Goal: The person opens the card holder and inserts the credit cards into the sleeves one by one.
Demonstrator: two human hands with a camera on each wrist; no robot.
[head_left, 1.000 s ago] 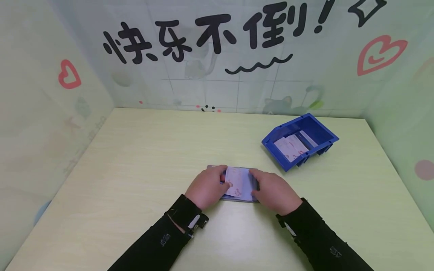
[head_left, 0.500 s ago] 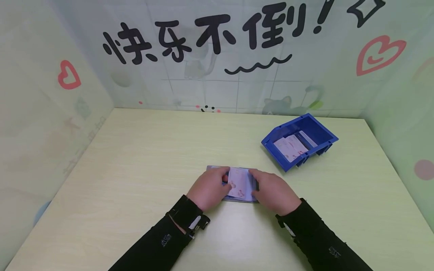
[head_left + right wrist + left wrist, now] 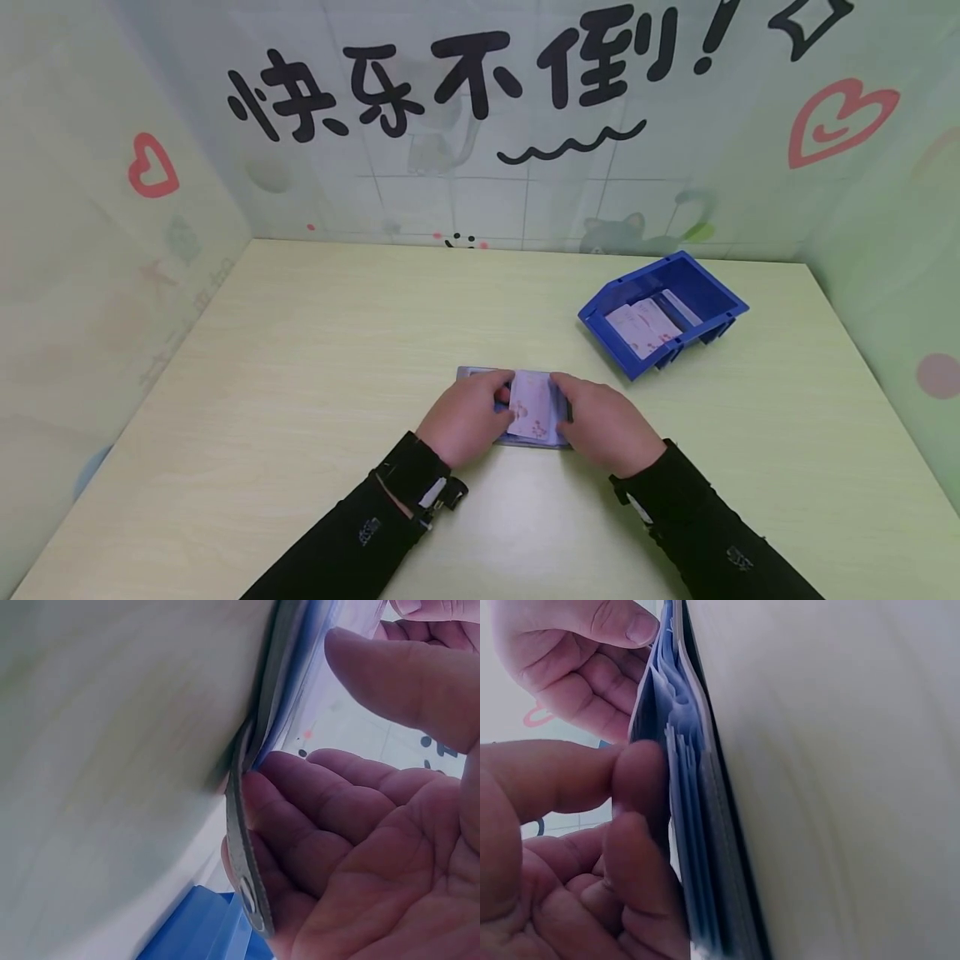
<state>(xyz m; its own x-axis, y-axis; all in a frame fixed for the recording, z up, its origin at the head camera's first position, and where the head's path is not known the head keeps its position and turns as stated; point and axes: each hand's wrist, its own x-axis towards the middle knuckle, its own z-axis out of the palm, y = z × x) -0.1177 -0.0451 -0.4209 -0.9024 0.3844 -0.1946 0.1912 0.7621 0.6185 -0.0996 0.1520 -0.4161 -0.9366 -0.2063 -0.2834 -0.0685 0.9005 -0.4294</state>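
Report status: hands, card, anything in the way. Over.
Left hand at left edge of card; right hand at right edge of wallet. Card over wallet, sleeve fit unclear. Blue bin apart, not blocking.

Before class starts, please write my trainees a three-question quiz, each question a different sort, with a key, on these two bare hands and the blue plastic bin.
1. Where on the pale wood-grained table is the open blue plastic bin? A) near left B) far right C) far left
2. True or false: a pale card with pink print lies between the left hand and the right hand.
3. Fill in: the grey strap at the right hand carries a round, shiny ____.

Key: 1 B; 2 true; 3 snap button.
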